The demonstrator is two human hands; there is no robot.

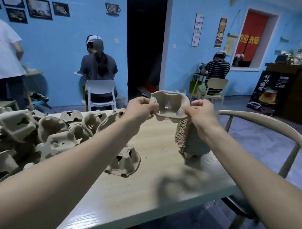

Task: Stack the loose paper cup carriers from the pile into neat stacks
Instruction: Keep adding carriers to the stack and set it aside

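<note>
A beige pulp cup carrier (pixel 170 105) hangs in the air above the table, held at both ends. My left hand (pixel 141 108) pinches its left rim and my right hand (pixel 202 114) pinches its right rim. Directly below it stands a tall stack of nested carriers (pixel 184 137), partly hidden behind my right wrist. A big loose pile of carriers (pixel 39 132) covers the left of the wooden table (pixel 153 181). One carrier (pixel 124 160) lies upside down alone in the middle, partly hidden under my left forearm.
A curved-back chair (pixel 269 127) stands close to the table's right edge. Across the room, people sit with their backs to me, one on a white chair (pixel 100 95) and one on a pale green chair (pixel 215 90). A dark counter (pixel 293 87) lines the far right.
</note>
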